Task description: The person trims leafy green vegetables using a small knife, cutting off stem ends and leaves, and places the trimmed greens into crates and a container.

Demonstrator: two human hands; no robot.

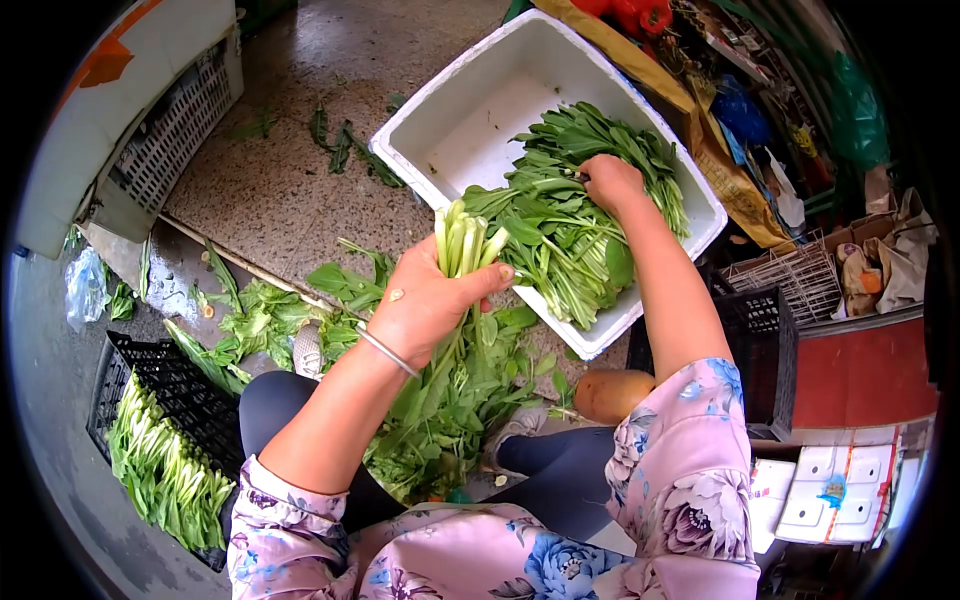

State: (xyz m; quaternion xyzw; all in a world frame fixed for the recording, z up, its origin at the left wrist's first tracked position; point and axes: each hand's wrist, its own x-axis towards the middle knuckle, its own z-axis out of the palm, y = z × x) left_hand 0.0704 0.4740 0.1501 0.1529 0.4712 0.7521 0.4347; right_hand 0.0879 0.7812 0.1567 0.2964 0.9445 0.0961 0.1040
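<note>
My left hand [428,300] is closed around a bunch of leafy greens [462,238], its pale cut stems pointing up and its leaves hanging below. A metal bangle circles that wrist. Over the white foam box [455,125], my right hand [611,185] is closed against the leaves of a heap of greens [572,225]. A small dark thing shows at its fingers, too little to name. The heap lies in the right part of the box, with some stems toward the near edge.
Loose leaves [440,420] cover the floor between my legs. A black crate [175,375] with a row of greens stands at left. At right are another black crate [765,340], a wire basket [800,275] and white foam boxes [835,490].
</note>
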